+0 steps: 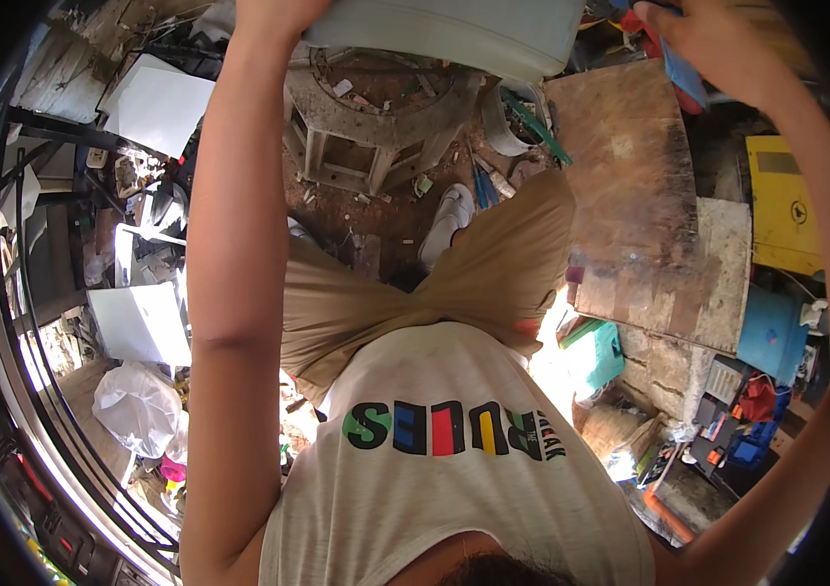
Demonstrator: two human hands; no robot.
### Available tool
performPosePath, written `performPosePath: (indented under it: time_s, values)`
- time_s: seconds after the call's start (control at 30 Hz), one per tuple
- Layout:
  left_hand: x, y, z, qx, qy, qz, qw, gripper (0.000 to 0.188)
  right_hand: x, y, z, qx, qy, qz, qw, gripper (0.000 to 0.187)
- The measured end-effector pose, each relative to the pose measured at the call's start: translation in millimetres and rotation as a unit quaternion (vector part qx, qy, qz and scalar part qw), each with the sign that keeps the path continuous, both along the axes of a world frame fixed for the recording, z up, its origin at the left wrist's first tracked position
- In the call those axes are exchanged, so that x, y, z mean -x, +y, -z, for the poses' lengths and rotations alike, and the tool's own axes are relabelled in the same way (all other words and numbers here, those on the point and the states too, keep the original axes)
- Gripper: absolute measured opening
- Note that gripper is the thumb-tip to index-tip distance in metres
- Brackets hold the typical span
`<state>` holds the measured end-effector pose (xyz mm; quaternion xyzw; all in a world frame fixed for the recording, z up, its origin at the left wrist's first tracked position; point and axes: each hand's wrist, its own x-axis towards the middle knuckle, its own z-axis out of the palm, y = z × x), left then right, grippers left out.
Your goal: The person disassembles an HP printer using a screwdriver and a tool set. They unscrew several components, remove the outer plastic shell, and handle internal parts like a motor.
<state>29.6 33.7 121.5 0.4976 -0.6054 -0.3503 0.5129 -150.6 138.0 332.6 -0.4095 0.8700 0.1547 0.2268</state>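
A smooth pale grey plastic casing (449, 34) with rounded edges fills the top middle, cut off by the upper rim. At its left end is my left hand (283, 12); the fingers lie outside the picture, so I cannot see whether they grip it. My right hand (713, 44) reaches to the upper right, beside the casing and apart from it. One of its fingertips points left, over a blue flat piece (684, 76) and something red. The other fingers are hidden, and so is anything they may hold.
Below the casing stands a dirty grey stool-like frame (376, 137) with scraps on it. A worn wooden board (625, 176) lies right of my knee, near a yellow case (784, 200). White panels (142, 322) and a plastic bag (140, 405) are on the left.
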Motion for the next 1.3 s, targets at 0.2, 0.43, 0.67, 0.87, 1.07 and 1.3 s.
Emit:
performPosePath:
  time_s: [0.2, 0.43, 0.67, 0.87, 1.07, 1.3]
  values:
    - [-28.7, -5.5, -2.3, 0.017, -0.027, -0.056, 0.998, 0.089, 12.9, 11.6, 38.1, 0.124, 0.277, -0.530, 0.792, 0.018]
    - [-24.7, -7.6, -2.5, 0.008, -0.050, -0.065, 0.997, 0.091, -5.0, 15.7, 40.7, 0.134, 0.284, -0.437, 0.843, 0.023]
    - [-22.7, -9.7, -4.4, -0.008, -0.042, -0.062, 0.997, 0.092, 5.9, 14.6, 49.3, 0.108, 0.406, -0.542, 0.728, 0.016]
    - [-19.0, -19.6, -9.3, -0.004, -0.022, -0.047, 0.999, 0.093, 35.0, 1.7, 46.6, 0.150, 0.399, -0.658, 0.621, 0.016]
    - [-33.5, -25.5, 0.9, -0.021, -0.106, -0.115, 0.987, 0.097, 83.4, -12.7, 55.5, 0.245, 0.329, -0.614, 0.674, 0.028]
    - [-31.8, 17.1, 45.2, 0.088, 0.017, -0.081, 0.993, 0.089, 126.1, 53.0, 166.0, 0.534, -0.160, -0.123, 0.821, 0.034]
